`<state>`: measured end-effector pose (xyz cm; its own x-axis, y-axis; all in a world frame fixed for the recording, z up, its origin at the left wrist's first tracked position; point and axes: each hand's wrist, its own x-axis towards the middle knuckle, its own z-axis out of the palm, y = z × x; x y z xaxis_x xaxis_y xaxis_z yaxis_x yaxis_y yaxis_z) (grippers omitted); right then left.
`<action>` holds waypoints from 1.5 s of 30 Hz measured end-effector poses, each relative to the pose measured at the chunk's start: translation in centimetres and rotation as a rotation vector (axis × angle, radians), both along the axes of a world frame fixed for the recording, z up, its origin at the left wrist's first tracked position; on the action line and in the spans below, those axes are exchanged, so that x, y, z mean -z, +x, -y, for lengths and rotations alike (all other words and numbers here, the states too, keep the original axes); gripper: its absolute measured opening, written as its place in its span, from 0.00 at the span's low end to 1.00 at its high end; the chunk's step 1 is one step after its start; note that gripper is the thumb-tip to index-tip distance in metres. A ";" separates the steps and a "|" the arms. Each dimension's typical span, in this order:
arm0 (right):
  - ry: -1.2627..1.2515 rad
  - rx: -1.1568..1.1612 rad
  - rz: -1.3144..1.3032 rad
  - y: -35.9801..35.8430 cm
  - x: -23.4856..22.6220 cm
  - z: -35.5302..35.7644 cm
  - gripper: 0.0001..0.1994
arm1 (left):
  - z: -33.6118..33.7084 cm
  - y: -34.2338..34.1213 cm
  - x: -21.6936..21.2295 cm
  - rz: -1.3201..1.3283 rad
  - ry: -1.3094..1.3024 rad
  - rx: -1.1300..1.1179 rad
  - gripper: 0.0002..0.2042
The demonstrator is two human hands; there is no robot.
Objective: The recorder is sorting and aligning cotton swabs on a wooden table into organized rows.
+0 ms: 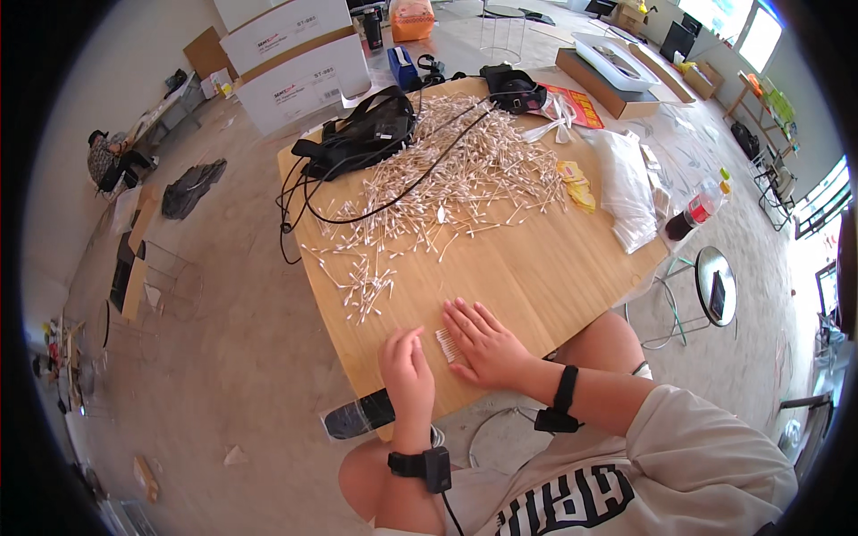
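A short row of cotton swabs (446, 346) lies side by side on the wooden table (527, 268), between my two hands. My right hand (483, 344) rests flat on the tabletop, its fingers stretched out along the right side of the row. To the left of the row, my left hand (407, 371) is on its edge with fingers loosely curved; nothing shows in it. Beyond both hands spreads a big heap of loose cotton swabs (483, 161), with a smaller scattered cluster (365, 288) at the table's left side.
A black bag (371, 134) and black cables lie over the heap's left part. Yellow packets (579, 188), clear plastic bags (626, 192) and a cola bottle (697, 210) are at the right. A dark wrapped object (359, 416) sticks out past the near left corner. White cartons (295, 76) stand behind.
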<state>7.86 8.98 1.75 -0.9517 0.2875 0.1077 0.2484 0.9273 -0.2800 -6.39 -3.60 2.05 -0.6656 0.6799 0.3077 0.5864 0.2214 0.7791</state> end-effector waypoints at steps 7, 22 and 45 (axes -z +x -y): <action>0.015 -0.012 0.008 -0.2 -0.2 0.1 0.41 | -1.2 0.6 0.7 -0.288 -0.153 0.065 0.08; 0.019 0.004 -0.016 -0.1 0.1 0.2 0.41 | -2.4 0.5 1.2 -0.179 -0.150 0.031 0.03; 0.017 0.036 -0.039 -0.1 0.5 0.1 0.42 | -2.2 0.5 1.1 -0.176 -0.155 0.064 0.03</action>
<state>7.79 8.86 1.25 -0.9359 0.3190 0.1495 0.2708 0.9229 -0.2738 -5.91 -1.41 0.93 -0.5650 0.7670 0.3040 0.7268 0.2883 0.6235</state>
